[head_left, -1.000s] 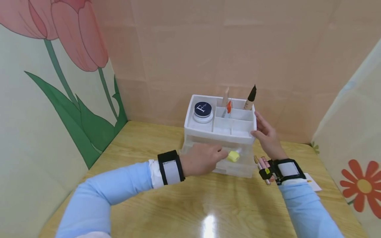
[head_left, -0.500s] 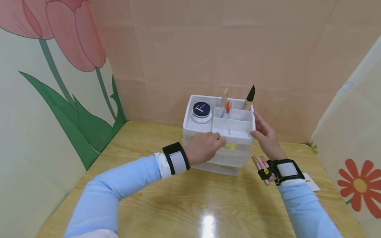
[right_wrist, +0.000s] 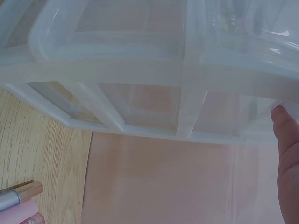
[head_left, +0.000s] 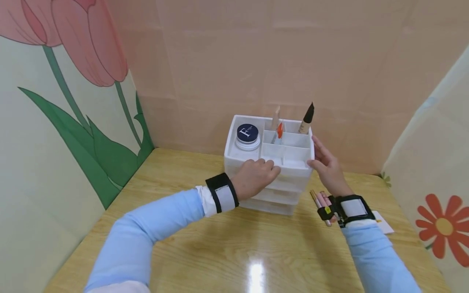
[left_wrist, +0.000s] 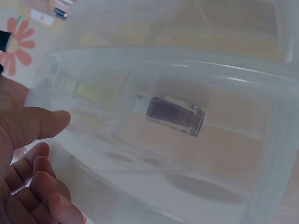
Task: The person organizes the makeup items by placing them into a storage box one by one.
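Head view: the white organizer (head_left: 269, 158) stands at the back of the wooden surface (head_left: 234, 240); the left hand (head_left: 256, 177) presses its upper drawer front with curled fingers, and the right hand (head_left: 326, 167) lies flat against the side, fingers straight, gripping nothing. Best to push squarely while bracing. Left wrist view: the clear drawer handle (left_wrist: 175, 114) sits untouched, fingers (left_wrist: 39, 126) loose beside it. Right wrist view: one fingertip (right_wrist: 287, 140) touches the rim

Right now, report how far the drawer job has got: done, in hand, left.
Done: the top drawer sits flush in the white organiser, a yellowish item faintly visible through its front in the left wrist view. In hand: the left hand rests against the drawer front and the right hand steadies the organiser's side. Left: pink tubes lie on the table beside it.
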